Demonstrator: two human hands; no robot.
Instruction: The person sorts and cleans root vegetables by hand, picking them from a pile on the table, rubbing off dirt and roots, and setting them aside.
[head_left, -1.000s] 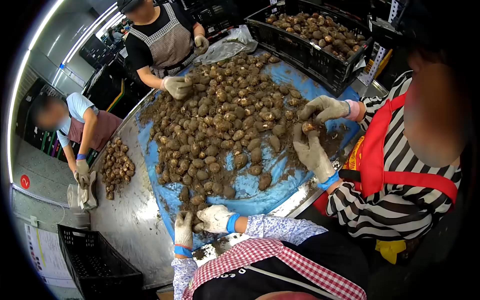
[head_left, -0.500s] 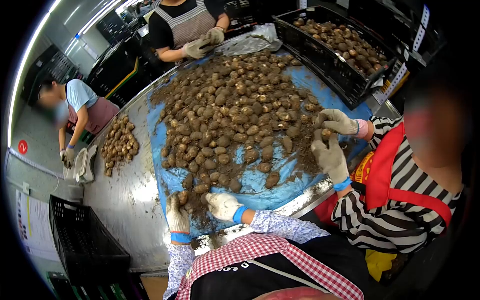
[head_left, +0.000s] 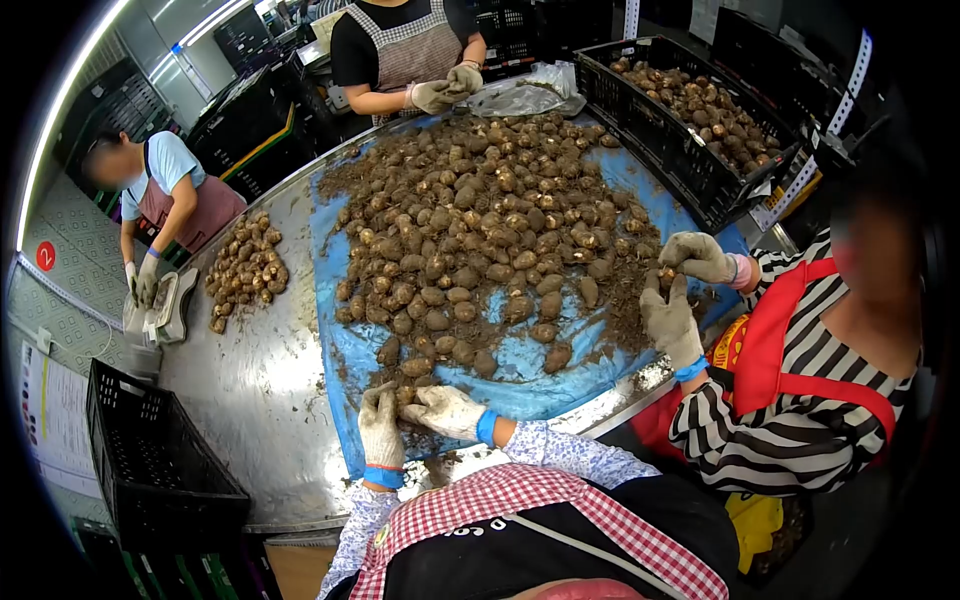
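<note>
Brown, hairy tubers (head_left: 480,220) lie heaped with loose soil on a blue plastic sheet (head_left: 530,392). At the near edge of the heap my left hand (head_left: 380,425), in a pale knitted glove, is closed on a tuber (head_left: 404,396), which its fingers partly cover. My right hand (head_left: 447,412), in a soiled white glove, touches the same tuber from the right with its fingers together. Both wrists have blue bands. Whether the right fingers hold anything besides this tuber is hidden.
Co-workers stand at the far side, left and right of the metal table (head_left: 260,410). A smaller tuber pile (head_left: 248,268) lies left, near a scale (head_left: 172,308). A filled black crate (head_left: 690,130) is back right; another black crate (head_left: 160,460) is front left.
My hands have come together at the tuber after being apart half a second ago. The far co-worker's hands moved together. The view has shifted, and the left co-worker's hands are now by the scale.
</note>
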